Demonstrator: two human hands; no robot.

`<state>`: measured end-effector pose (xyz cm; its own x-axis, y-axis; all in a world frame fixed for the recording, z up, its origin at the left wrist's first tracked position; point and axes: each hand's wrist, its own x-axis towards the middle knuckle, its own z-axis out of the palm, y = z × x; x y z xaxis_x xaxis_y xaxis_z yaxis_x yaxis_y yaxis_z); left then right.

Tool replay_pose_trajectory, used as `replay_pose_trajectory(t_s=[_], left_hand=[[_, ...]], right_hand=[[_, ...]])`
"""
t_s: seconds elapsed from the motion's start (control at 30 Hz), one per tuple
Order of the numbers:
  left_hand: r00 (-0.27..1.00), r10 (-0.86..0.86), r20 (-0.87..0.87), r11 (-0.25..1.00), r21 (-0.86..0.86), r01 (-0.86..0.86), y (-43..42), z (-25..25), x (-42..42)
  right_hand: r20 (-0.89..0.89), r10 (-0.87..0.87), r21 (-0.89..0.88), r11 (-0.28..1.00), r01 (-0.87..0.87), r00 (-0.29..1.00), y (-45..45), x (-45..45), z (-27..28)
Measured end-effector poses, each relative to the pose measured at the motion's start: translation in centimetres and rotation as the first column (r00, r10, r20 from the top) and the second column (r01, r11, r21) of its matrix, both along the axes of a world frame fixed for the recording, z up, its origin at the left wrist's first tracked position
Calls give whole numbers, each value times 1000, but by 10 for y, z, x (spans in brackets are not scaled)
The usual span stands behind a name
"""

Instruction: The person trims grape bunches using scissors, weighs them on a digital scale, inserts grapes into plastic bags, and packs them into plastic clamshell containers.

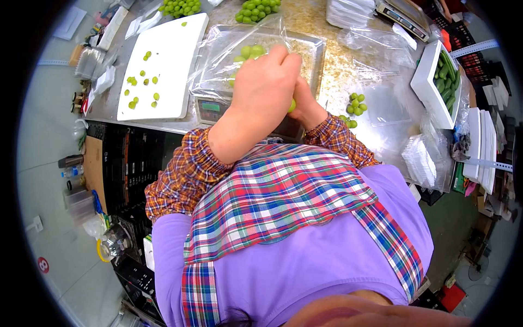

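Both hands work over a shallow silver metal tray (314, 60) on a steel bench (376, 129). The tray sits on a scale, its small green display (211, 106) showing at the near left corner.

Left hand (265, 76): uppermost, above the tray's near half, back of the hand up, fingers curled. Fingertips hidden beneath; cannot tell whether its grip is apart or clamped. Clear, wrinkled plastic film (218, 71) spreads out just left of and beyond it, lying over the tray.

Right hand (306, 102): lower, at the tray's near right, partly covered by the left. Its fingertips are out of sight too, so the state of its grip cannot be told. One round green grape (292, 105) shows against its inner side, between the wrists.

Pale green grapes (250, 52) lie under the film, just beyond the left hand's knuckles and to their left, within the tray's outline. How far they run beneath the hands is hidden.

About the tray: to its left, a white rectangular board (174, 49) with loose green grapes (132, 80) scattered on it; beyond it, a green grape bunch (257, 10); to its right, a small grape cluster (357, 103); farther right, a white box (422, 82) of dark green cucumbers (447, 82).
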<state>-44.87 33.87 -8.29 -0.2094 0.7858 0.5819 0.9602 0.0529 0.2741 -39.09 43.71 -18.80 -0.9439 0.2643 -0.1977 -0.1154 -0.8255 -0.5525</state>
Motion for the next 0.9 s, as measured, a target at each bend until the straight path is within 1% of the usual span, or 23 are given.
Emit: replay_pose_trajectory(t_s=[0.13,0.2,0.3,0.33,0.4,0.43,0.47,0.5,0.57,0.6,0.7,0.73,0.83,0.87,0.9], left_hand=[[990,-130,52,989,-68,134,-11,0,3],[997,-79,-11,996,-39,78,-22,-1,-1],[997,21,-70,999,34,-18,-37,-16,-18],[994,70,-85,996,58,-65,-40,-20,-22],[985,144,-89,986,95,-136,-45,-32,-33],[983,179,-48,980,101,-173,-45,-38,-35],[977,213,-8,972,107,-211,-46,-42,-36],[969,247,30,962,117,-249,-45,-46,-38],[962,254,106,961,86,-263,-49,-56,-34],[957,255,141,961,72,-266,-51,-60,-32],[898,250,363,948,95,-303,-56,-68,-27],[868,242,435,936,130,-326,-56,-67,-24],[762,210,613,925,129,-358,-58,-74,-23],[746,206,633,922,130,-365,-57,-78,-22],[731,198,653,927,119,-357,-56,-80,-22]], right_hand=[[-71,-63,-117,992,54,996,2,-1,-9],[-67,-113,-188,977,98,991,5,-3,-9],[-66,-128,-293,951,104,990,5,-1,-1],[-108,-144,-263,958,112,984,7,-3,-4],[-137,-189,-297,944,142,972,8,-3,-7],[-149,-210,-315,936,155,966,7,-2,-7],[-197,-160,-338,937,86,967,7,0,-6],[-183,-185,-306,944,123,966,7,1,-6],[-171,-238,-236,952,195,956,8,0,-5],[-219,-256,-215,954,209,941,7,2,-1],[-278,-160,-281,957,79,947,10,7,-10],[-264,-157,-257,962,88,952,8,9,-10],[-298,-109,-135,988,71,948,5,12,-16],[-283,-65,-107,994,36,957,5,15,-21],[-271,-37,-131,991,1,962,5,15,-23]])
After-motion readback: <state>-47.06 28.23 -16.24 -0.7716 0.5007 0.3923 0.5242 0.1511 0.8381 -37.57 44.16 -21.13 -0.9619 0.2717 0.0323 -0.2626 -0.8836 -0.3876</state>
